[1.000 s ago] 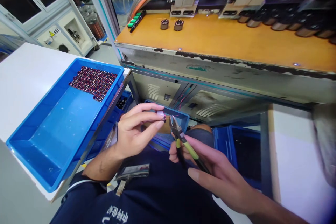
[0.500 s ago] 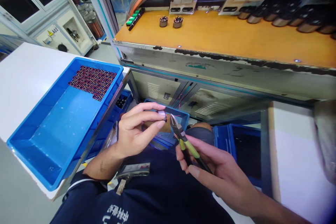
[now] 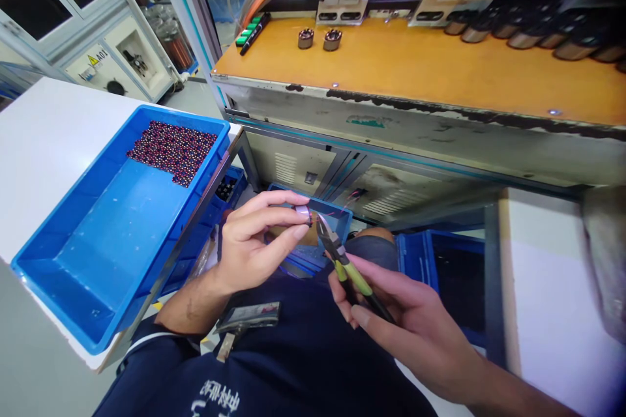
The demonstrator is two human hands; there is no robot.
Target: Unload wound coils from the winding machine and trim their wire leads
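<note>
My left hand [image 3: 261,234] pinches a small round wound motor stator [image 3: 304,214] between thumb and fingers, partly hidden by the fingertips. Thin reddish wire ends [image 3: 345,205] stick out from it to the right. My right hand [image 3: 405,319] is wrapped round the green-and-black handles of a pair of cutting pliers [image 3: 349,267]. The pliers' jaws point up and left, close beside the stator; whether they touch a wire is too small to tell.
A blue tray [image 3: 92,234] on the white table at left holds many small wound parts [image 3: 171,150]. Two stators [image 3: 306,38] and a black marker [image 3: 255,36] lie on the orange bench [image 3: 415,65]. Dark-topped cylinders [image 3: 525,32] line its back right. A blue bin [image 3: 342,225] sits below my hands.
The wire ends now lean further right, where they stood more upright before. Both hands have hardly moved and keep hold of the stator and the pliers.
</note>
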